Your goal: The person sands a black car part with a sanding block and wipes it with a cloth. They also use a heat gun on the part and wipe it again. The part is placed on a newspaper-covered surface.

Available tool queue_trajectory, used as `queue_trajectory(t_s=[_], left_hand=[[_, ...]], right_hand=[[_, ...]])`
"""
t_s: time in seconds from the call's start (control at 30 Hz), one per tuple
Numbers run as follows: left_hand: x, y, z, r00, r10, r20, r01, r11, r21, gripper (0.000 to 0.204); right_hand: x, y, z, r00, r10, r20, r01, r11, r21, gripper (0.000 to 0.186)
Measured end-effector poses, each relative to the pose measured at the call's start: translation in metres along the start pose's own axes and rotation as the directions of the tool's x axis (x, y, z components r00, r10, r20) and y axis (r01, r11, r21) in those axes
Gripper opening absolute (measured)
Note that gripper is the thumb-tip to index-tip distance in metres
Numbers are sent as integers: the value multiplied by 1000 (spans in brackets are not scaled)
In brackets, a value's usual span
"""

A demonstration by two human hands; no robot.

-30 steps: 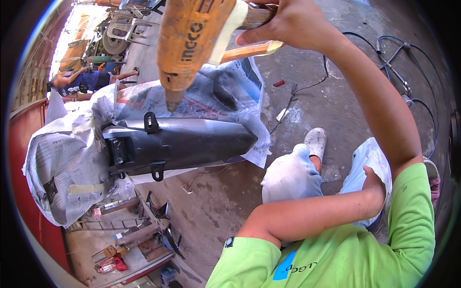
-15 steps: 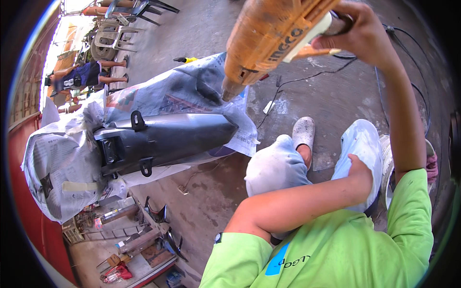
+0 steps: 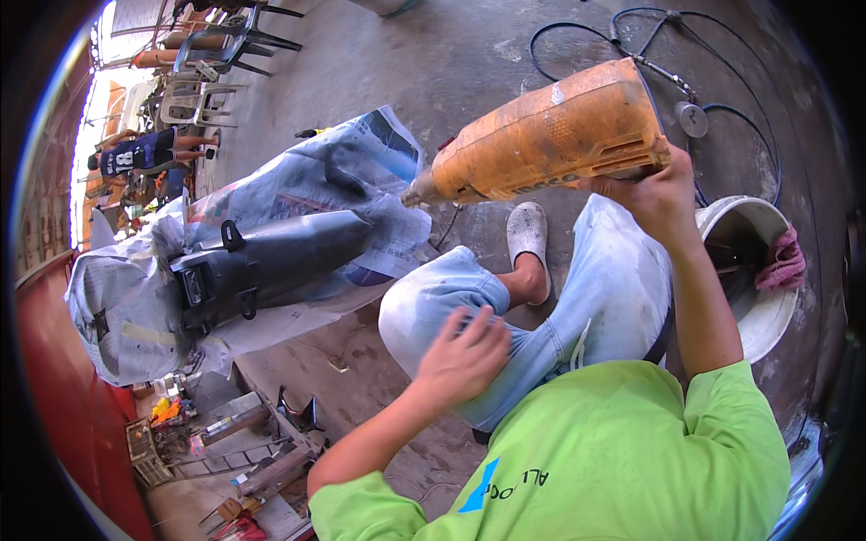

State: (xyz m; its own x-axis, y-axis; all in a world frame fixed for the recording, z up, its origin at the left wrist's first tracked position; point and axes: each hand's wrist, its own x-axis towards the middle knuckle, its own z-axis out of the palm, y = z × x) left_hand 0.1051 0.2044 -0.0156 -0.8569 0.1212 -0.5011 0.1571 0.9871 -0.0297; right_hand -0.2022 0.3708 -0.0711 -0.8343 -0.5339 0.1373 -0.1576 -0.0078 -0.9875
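My right hand (image 3: 651,194) is closed on an orange heat gun (image 3: 550,135) held above my knees. Its metal nozzle points left and slightly down, towards the tip of a long dark grey shell-shaped part (image 3: 289,252) with black mounting tabs. Between nozzle and part, I cannot make out the exact gap. Newspaper (image 3: 117,288) wraps the left end of the part, and more sheets lie under and behind it. My left hand (image 3: 465,356), slightly blurred, is over my left thigh with its fingers spread and nothing in them.
A white bucket (image 3: 776,316) with a pink cloth (image 3: 783,260) over its rim stands at my right. A dark hose (image 3: 762,117) loops behind it. Tools and a wooden crate (image 3: 144,451) lie lower left, beside a red wall (image 3: 63,388). Chairs (image 3: 203,101) and a person (image 3: 135,160) are farther off.
The heat gun has swung lower and flatter, its nozzle now pointing more to the left. My left hand has come back from the right leg to the left thigh. The whole view has shifted.
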Motion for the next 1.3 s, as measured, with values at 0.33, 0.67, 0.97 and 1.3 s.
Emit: queue_trajectory(t_s=[0.33,0.67,0.97,1.3], left_hand=[[-72,-119,7,701,-408,-585,386,907,-170,55],[27,-219,-46,700,-659,-276,701,708,85,64],[91,-64,59,945,-92,-315,-19,943,-333,47],[25,45,5,773,-418,-477,-198,555,-808,67]], right_hand=[[-37,18,2,970,228,-78,-215,965,147,41],[-35,41,-11,924,295,-245,-249,947,203,34],[-25,57,13,926,225,-303,-138,950,281,29],[-148,26,86,895,436,95,-441,832,338,36]])
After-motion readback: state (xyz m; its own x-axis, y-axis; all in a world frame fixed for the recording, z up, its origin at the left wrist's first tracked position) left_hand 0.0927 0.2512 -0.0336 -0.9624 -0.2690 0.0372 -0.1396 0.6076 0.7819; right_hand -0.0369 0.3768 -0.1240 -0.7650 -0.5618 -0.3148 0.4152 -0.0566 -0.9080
